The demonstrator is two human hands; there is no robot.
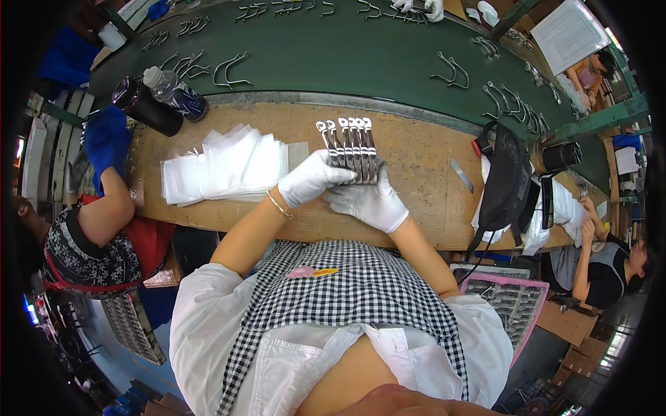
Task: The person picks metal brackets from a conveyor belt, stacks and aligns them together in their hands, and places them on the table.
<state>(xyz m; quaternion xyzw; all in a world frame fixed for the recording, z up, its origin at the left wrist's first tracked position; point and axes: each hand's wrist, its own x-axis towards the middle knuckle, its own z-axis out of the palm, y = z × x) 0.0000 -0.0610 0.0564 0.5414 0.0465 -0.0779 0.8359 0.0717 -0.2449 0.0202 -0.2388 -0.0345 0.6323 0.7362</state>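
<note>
- My left hand (304, 180): gloved, gripping the row of metal pieces (356, 152) from the left.
- My right hand (372, 206): holding their lower right.
- Translucent sheets (229, 168): left, on the table (420, 163).

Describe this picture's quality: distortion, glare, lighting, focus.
Head view: fisheye distortion bows the green surface, corners fall to black; bright glints show on the held metal parts, which look fairly sharp; the white sheets look nearly washed out.

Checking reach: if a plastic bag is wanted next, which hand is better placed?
Likely the left hand: it is nearer the plastic bags. The right hand sits farther off; both hold the metal pieces.
</note>
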